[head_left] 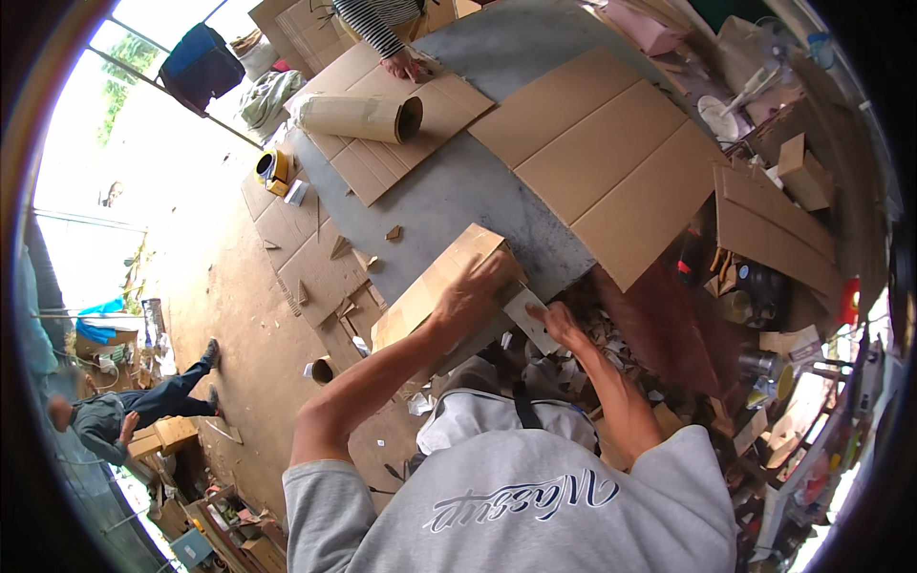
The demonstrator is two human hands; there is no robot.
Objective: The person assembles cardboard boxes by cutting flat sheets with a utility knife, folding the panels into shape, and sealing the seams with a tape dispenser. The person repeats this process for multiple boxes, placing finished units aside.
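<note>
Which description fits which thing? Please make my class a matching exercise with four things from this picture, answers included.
Column one
1. Cardboard tube
2. Person's left hand
3. Person's right hand
4. Co-worker's sleeve

Column two
A. Holding a pale flat piece
B. Dark and white stripes
C. Lying on a cardboard sheet
D. On a long tan cardboard piece

Right pairs: 1-C, 2-D, 3-A, 4-B

The person's left hand lies over a long cardboard piece at the near edge of the grey worktop; the right hand holds a flat pale piece. Farther off, a co-worker's hand touches a sheet bearing a cardboard tube.
</note>
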